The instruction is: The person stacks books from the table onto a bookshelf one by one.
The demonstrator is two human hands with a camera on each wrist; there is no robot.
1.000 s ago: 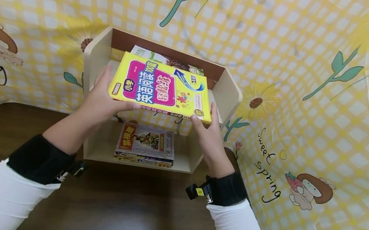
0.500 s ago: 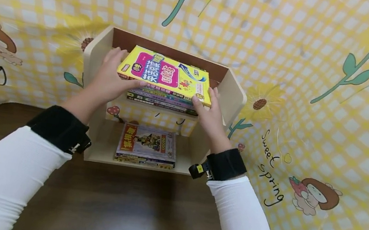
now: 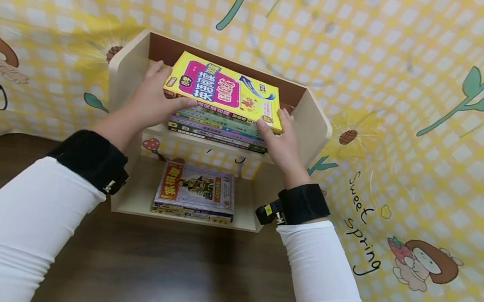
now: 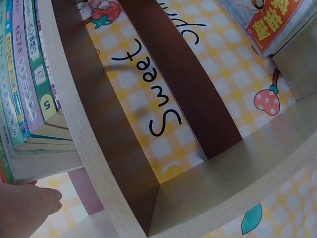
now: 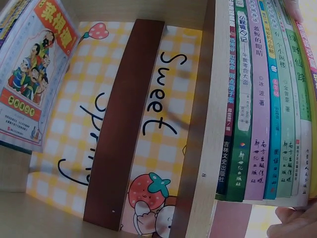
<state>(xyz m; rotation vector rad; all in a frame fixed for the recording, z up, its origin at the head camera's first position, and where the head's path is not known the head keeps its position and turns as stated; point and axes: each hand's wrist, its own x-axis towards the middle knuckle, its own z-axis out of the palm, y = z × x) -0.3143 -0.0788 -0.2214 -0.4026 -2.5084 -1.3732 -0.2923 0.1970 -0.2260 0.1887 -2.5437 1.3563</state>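
A yellow book point(image 3: 228, 89) with a pink title panel lies flat at the top of a stack of books point(image 3: 222, 128) on the upper shelf. My left hand point(image 3: 152, 98) holds its left end, with the thumb along the front spine edge. At the other end my right hand point(image 3: 282, 139) grips the near right corner, its thumb against the front edge. Coloured spines point(image 5: 260, 99) of the stack show in the right wrist view, resting on the upper shelf board. In the left wrist view, part of the left hand point(image 4: 29, 208) appears beside the stack's end.
The small wooden bookshelf point(image 3: 116, 67) has raised side panels and a brown back strip. On its lower shelf lies another stack of books point(image 3: 196, 191). Below is a dark wooden tabletop point(image 3: 149, 267). Yellow checked cloth point(image 3: 396, 90) hangs behind and to the right.
The yellow book has moved back and away from me, held by both hands. It was over the shelf's front; now it sits on the stack, whose spines have come into view.
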